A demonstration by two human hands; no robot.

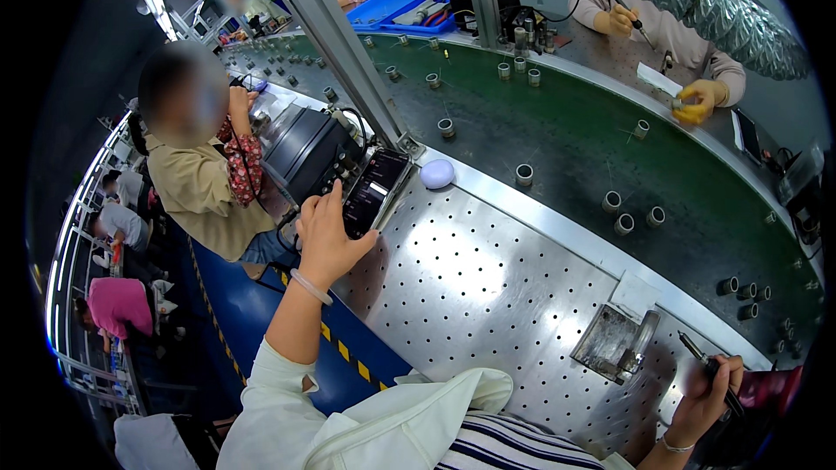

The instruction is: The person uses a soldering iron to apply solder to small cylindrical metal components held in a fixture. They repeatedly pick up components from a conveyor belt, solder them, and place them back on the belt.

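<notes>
My left hand (326,239) is open, its fingers stretched out over the edge of a smartphone (376,193) with a lit dark screen. The phone lies tilted beside a dark grey box-shaped device (306,150). I cannot tell whether the fingertips touch the screen. At the lower right, my right hand (710,402) is closed around a soldering iron (697,350), its tip pointing up and left. Left of the iron, a metal block fixture (601,344) with a cylindrical piece (643,339) rests on the perforated metal worktop (470,305). A lilac rounded case (437,174) sits near the phone.
Beyond the worktop's raised edge runs a curved green conveyor belt (488,104) carrying several small metal cylinders (524,175). An aluminium post (335,43) rises behind the phone. Across the belt a person (692,43) holds a soldering iron; another person (196,183) sits at left.
</notes>
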